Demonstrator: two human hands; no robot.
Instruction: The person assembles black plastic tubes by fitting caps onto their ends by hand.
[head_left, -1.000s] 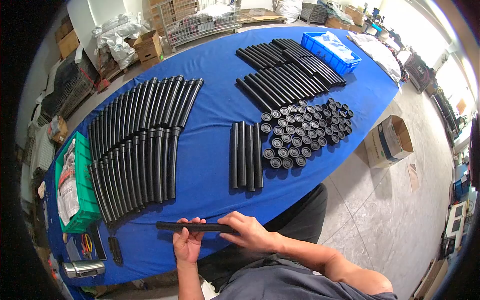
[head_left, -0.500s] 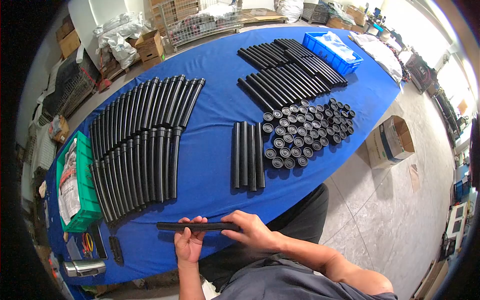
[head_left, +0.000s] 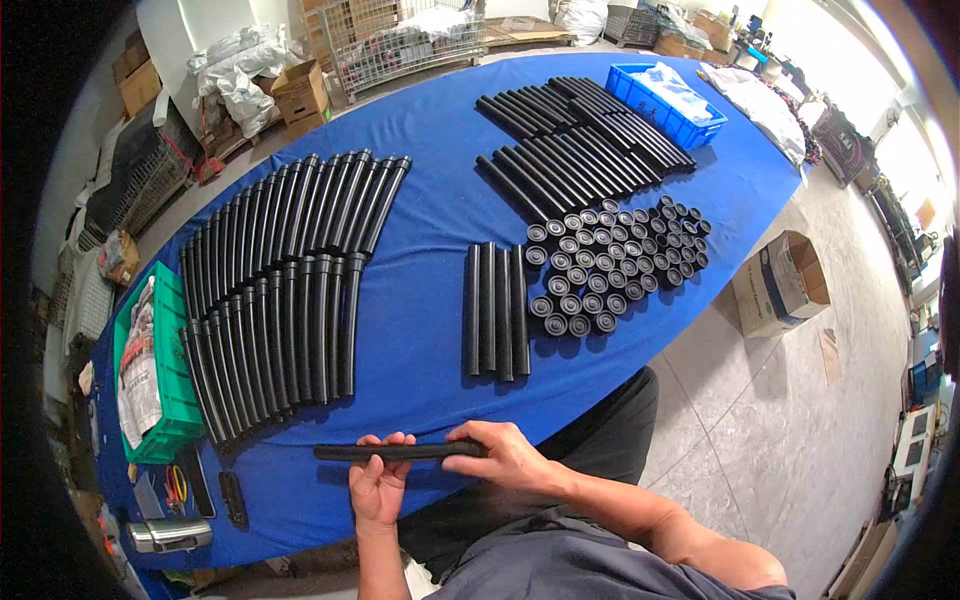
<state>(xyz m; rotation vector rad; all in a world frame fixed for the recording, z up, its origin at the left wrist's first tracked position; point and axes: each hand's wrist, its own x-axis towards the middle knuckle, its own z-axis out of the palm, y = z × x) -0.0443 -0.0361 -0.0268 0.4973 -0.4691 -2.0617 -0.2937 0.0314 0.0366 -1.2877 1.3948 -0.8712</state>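
- Head view: one black tube (head_left: pixel 428 452) is held roughly level, just off the near edge of the cloth (head_left: pixel 420 245), in front of the person's body.
- Left hand (head_left: pixel 378 490): palm turned up, fingers behind the tube and thumb in front, pinching it near its middle.
- Right hand (head_left: pixel 508 462): thumb below and fingers above, closed around the tube's right end. That end is mostly covered; whether anything is fitted on it cannot be told.
- Change noted: the right hand sits slightly further toward the right end than a moment ago. The left hand's grip and the layout on the cloth show no clear change.
- Finding, by judgement: work is centred on the tube's right end, with the left hand serving as steady support.
- Nearest stock: four loose tubes (head_left: pixel 488 312) lie side by side beyond the right hand; round discs (head_left: pixel 595 283) are grouped just to their right.
- Further out: collared tubes (head_left: pixel 305 330) lie in two rows at left, next to a green crate (head_left: pixel 180 415); more tubes (head_left: pixel 562 176) lie at the far side, near a blue crate (head_left: pixel 692 132).
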